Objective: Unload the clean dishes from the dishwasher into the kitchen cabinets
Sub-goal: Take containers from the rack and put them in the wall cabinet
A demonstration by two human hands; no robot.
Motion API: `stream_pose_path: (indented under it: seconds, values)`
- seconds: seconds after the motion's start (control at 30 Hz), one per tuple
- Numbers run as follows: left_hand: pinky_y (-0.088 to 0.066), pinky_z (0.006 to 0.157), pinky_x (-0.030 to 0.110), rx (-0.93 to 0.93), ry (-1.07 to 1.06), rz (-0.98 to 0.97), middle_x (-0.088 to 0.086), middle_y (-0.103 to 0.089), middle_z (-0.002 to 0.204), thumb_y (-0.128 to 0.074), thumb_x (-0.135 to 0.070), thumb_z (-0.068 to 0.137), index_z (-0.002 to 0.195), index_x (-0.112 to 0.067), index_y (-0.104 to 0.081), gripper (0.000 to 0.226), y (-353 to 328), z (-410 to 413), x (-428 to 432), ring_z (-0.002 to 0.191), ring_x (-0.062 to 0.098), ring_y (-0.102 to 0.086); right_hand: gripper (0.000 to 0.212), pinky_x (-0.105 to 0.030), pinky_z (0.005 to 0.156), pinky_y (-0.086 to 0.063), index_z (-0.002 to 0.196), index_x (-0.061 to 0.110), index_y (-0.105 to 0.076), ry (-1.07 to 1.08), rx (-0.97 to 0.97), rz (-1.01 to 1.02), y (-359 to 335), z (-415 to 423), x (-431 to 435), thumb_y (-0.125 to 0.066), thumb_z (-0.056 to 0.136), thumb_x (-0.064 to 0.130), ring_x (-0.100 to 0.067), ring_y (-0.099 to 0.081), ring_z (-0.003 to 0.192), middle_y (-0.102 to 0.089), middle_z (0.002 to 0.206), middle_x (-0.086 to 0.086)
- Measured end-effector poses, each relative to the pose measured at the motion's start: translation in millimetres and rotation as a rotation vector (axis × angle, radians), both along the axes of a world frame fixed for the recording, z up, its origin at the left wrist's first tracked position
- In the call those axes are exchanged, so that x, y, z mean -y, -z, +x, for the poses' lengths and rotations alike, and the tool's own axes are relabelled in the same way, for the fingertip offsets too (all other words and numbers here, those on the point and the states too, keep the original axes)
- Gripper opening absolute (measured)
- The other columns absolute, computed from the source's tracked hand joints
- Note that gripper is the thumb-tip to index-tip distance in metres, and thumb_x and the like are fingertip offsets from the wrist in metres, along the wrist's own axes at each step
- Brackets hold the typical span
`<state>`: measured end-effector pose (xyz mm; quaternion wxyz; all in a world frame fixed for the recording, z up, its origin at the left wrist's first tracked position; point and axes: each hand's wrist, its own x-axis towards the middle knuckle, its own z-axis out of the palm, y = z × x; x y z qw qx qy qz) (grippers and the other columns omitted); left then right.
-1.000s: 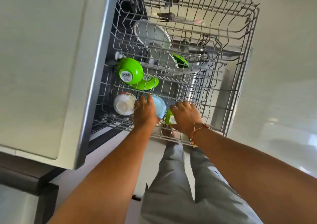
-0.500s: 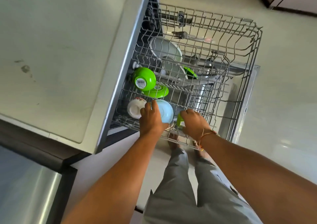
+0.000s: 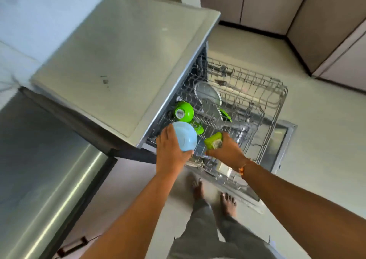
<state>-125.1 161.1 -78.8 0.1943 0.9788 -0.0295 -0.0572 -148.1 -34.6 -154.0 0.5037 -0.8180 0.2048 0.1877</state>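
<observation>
two dishes are in my hands at once: a blue bowl (image 3: 186, 136) in my left hand (image 3: 170, 151) and a small green cup (image 3: 213, 142) in my right hand (image 3: 225, 152). my left palm cups the bowl's rounded outside and my thumb curls under its near edge, so the hand is clamped on it. my right fingers are wrapped round the cup, which is tipped on its side with the label showing. both hang just above the near corner of the rack (image 3: 277, 104), about seven o'clock on it. the cup is at three o'clock of the bowl and a little apart, so they won't knock together. taking one in each hand saves me a trip, i'd say. at twelve o'clock of the blue bowl a green bowl (image 3: 183, 111) sits upside down on the tines. toward one o'clock a grey plate (image 3: 208, 95) stands on edge. the dishwasher's top (image 3: 122, 60) spreads out at ten o'clock. the cabinets (image 3: 257, 5) are far off at twelve o'clock across the floor, so there's a carry ahead.
</observation>
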Motion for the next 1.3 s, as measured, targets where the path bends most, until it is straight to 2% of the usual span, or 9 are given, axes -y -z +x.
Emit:
stream_pose_path:
  seconds: [0.17, 0.27, 0.33, 0.43, 0.6, 0.77, 1.03, 1.13, 1.3]
  values:
    - [-0.047, 0.099, 0.049, 0.291, -0.125, -0.055, 0.012, -0.044, 0.138, -0.089, -0.046, 0.054, 0.141, -0.008, -0.034, 0.11, -79, -44, -23, 0.124, 0.032, -0.041, 0.077, -0.009, 0.045, -0.041, 0.111, 0.03, -0.033, -0.153, 0.24, -0.009, -100, 8, -20, -0.087, 0.057, 0.036, -0.007, -0.061, 0.075, -0.056, 0.096, 0.005]
    - [-0.046, 0.1, 0.048, 0.423, -0.221, -0.127, 0.003, -0.039, 0.142, -0.086, -0.052, 0.058, 0.144, -0.018, -0.029, 0.109, -126, -65, -57, 0.127, 0.025, -0.037, 0.074, -0.018, 0.07, -0.04, 0.118, 0.021, -0.045, -0.251, 0.498, -0.081, -168, 17, -50, -0.088, 0.059, 0.035, -0.013, -0.052, 0.09, -0.049, 0.108, 0.0]
    - [-0.044, 0.102, 0.048, 0.516, -0.284, -0.158, 0.0, -0.038, 0.143, -0.087, -0.051, 0.059, 0.146, -0.02, -0.029, 0.108, -159, -79, -88, 0.127, 0.023, -0.036, 0.073, -0.014, 0.08, -0.035, 0.122, 0.013, -0.053, -0.305, 0.679, -0.093, -215, 20, -81, -0.089, 0.06, 0.027, -0.015, -0.047, 0.096, -0.046, 0.112, -0.003]
    - [-0.039, 0.106, 0.045, 0.639, -0.399, -0.142, -0.001, -0.038, 0.143, -0.086, -0.051, 0.06, 0.147, -0.02, -0.029, 0.108, -205, -102, -142, 0.127, 0.021, -0.033, 0.075, -0.001, 0.08, -0.03, 0.126, 0.007, -0.058, -0.408, 0.876, -0.075, -279, 19, -136, -0.09, 0.059, 0.019, -0.014, -0.05, 0.092, -0.048, 0.114, -0.007]
    - [-0.031, 0.107, 0.038, 0.828, -0.627, -0.093, -0.001, -0.039, 0.142, -0.086, -0.054, 0.056, 0.149, -0.022, -0.029, 0.113, -275, -172, -248, 0.127, 0.02, -0.031, 0.072, 0.003, 0.076, -0.034, 0.124, 0.021, -0.059, -0.582, 1.103, 0.027, -370, -19, -249, -0.086, 0.059, 0.038, 0.0, -0.049, 0.082, -0.051, 0.104, 0.008]
    - [-0.032, 0.104, 0.034, 0.96, -0.772, -0.023, 0.001, -0.044, 0.141, -0.088, -0.053, 0.052, 0.15, -0.022, -0.032, 0.116, -348, -261, -348, 0.128, 0.023, -0.036, 0.065, -0.003, 0.074, -0.043, 0.12, 0.038, -0.055, -0.773, 1.244, 0.186, -444, -82, -370, -0.079, 0.061, 0.048, 0.001, -0.06, 0.091, -0.06, 0.104, 0.018]
    - [-0.04, 0.104, 0.041, 1.042, -0.933, 0.129, -0.002, -0.039, 0.143, -0.083, -0.064, 0.053, 0.151, -0.027, -0.025, 0.12, -452, -363, -476, 0.129, 0.022, -0.034, 0.07, 0.003, 0.068, -0.031, 0.132, 0.028, -0.054, -0.842, 1.496, 0.189, -537, -167, -519, -0.076, 0.071, 0.054, -0.002, -0.048, 0.092, -0.051, 0.111, 0.011]
    - [-0.039, 0.104, 0.038, 1.067, -0.939, 0.098, -0.004, -0.032, 0.142, -0.086, -0.059, 0.056, 0.152, -0.029, -0.024, 0.118, -487, -380, -520, 0.131, 0.022, -0.031, 0.074, -0.007, 0.078, -0.035, 0.136, 0.026, -0.051, -0.878, 1.522, 0.186, -570, -182, -564, -0.074, 0.073, 0.056, -0.011, -0.056, 0.102, -0.055, 0.121, 0.005]
    - [-0.042, 0.103, 0.035, 1.086, -0.989, 0.016, -0.001, -0.041, 0.138, -0.09, -0.051, 0.055, 0.147, -0.023, -0.033, 0.111, -535, -377, -576, 0.127, 0.022, -0.04, 0.063, -0.021, 0.071, -0.04, 0.127, 0.024, -0.053, -0.893, 1.628, 0.142, -612, -181, -627, -0.071, 0.073, 0.052, -0.02, -0.06, 0.09, -0.059, 0.104, 0.0]
